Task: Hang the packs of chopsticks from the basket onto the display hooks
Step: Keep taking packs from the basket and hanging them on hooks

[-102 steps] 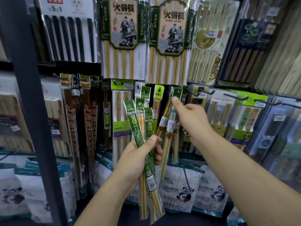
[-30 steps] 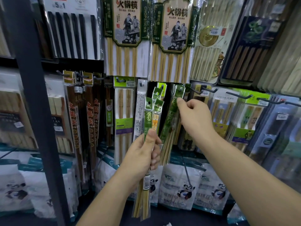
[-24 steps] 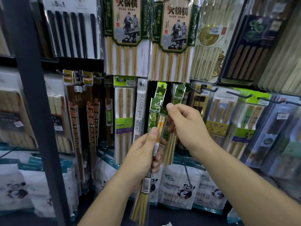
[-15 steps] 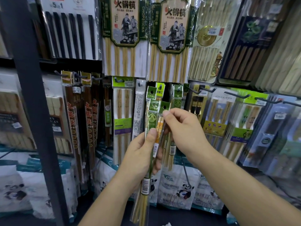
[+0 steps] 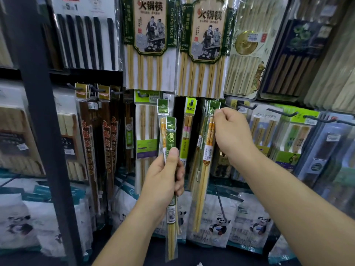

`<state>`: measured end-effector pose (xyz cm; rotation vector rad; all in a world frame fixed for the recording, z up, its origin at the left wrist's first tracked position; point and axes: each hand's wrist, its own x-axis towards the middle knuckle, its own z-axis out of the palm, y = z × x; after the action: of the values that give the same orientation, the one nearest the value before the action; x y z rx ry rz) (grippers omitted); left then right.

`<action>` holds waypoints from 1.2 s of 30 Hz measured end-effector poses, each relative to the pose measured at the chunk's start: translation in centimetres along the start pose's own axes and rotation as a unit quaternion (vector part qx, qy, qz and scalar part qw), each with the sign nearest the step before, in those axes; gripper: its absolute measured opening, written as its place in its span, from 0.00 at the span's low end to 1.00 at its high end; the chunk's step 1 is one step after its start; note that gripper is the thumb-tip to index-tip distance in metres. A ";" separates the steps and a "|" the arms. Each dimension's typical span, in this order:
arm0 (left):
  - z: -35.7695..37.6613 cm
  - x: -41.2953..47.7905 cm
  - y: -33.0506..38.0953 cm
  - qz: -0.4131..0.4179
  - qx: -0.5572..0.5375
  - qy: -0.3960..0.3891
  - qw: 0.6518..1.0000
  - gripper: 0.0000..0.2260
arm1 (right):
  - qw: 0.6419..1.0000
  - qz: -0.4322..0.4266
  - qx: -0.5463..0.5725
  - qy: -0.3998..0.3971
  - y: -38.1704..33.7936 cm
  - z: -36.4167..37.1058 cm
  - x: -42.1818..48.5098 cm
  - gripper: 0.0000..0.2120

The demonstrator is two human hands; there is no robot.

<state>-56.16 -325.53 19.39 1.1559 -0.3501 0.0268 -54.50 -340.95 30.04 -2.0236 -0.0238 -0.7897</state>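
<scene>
Holding two packs (image 5: 170,143) upright, the left hand (image 5: 165,179) sits low and centre in the head view. Fingers are wrapped round the packs about mid-length, thumb (image 5: 173,157) pressed flat on the front one. The front pack shows a green header and a barcode label below the fist; the one behind rises higher, its green header tab near the top and orange-patterned sticks under it. Stick tips hang well below the hand.

Right hand (image 5: 233,135) is up and to the right, fingers pinched shut on the top of a third pack (image 5: 206,160) (orange-patterned sticks, white price label). This pack hangs slightly tilted, its top edge at the pinch, in front of other green-headed packs. Whether its hole is on a hook cannot be told; the fingers cover that spot.

Black hooks (image 5: 284,113) stick out of the rack to the right of the right hand, carrying green-carded packs. Above, two large hot-pot packs (image 5: 149,45) with green and beige cards hang side by side. A dark upright post (image 5: 41,112) crosses the left of the frame. Panda-print bags (image 5: 219,225) line the bottom row. Basket: out of frame.
</scene>
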 end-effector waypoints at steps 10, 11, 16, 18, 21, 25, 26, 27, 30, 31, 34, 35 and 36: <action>0.0 0.0 -0.4 -0.011 0.002 -0.029 1.000 0.20 | 1.000 0.020 -0.004 0.007 -0.3 -0.2 0.5 0.22; 0.0 0.0 -0.4 -0.010 0.002 -0.030 0.999 0.19 | 1.000 0.028 -0.007 0.007 -0.3 -0.3 0.6 0.22; 0.0 0.0 -0.4 -0.011 0.002 -0.033 0.999 0.18 | 0.999 0.029 0.013 0.007 -0.3 -0.4 0.8 0.17; 0.1 -0.1 -0.4 -0.010 0.003 -0.035 0.999 0.17 | 1.000 0.006 0.015 0.009 -0.2 -0.3 0.8 0.18; 0.1 -0.1 -0.4 -0.010 0.007 -0.040 0.999 0.16 | 1.000 -0.001 0.022 0.015 -0.1 -0.4 1.0 0.19; 0.1 -0.2 -0.3 -0.014 0.003 -0.043 0.999 0.16 | 0.999 0.023 0.013 0.022 0.0 -0.3 1.2 0.22; 0.1 -0.2 -0.3 -0.015 0.002 -0.043 0.999 0.16 | 0.999 0.026 0.014 0.022 0.0 -0.3 1.2 0.22; 0.1 -0.2 -0.3 -0.015 0.001 -0.042 0.999 0.16 | 0.999 0.025 0.013 0.022 0.0 -0.3 1.2 0.23; 0.0 -0.2 -0.3 -0.016 0.002 -0.041 0.999 0.16 | 0.999 -0.001 -0.020 0.031 0.3 -0.4 1.4 0.22; 0.0 -0.2 -0.3 -0.016 0.002 -0.041 0.999 0.17 | 0.999 -0.013 -0.036 0.036 0.5 -0.4 1.5 0.21; 0.0 -0.2 -0.3 -0.018 -0.003 -0.042 0.999 0.18 | 0.997 -0.017 -0.062 0.043 1.0 -0.3 1.6 0.18; 0.0 -0.2 -0.3 -0.018 -0.004 -0.042 0.999 0.19 | 0.997 -0.010 -0.064 0.041 1.3 -0.3 1.4 0.18; 0.0 -0.3 -0.2 -0.021 -0.010 -0.045 0.999 0.20 | 0.997 -0.003 -0.065 0.038 1.5 -0.3 1.2 0.17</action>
<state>-56.39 -325.57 19.13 1.1458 -0.4048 -0.0647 -53.27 -342.35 29.64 -2.1138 0.0664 -0.8912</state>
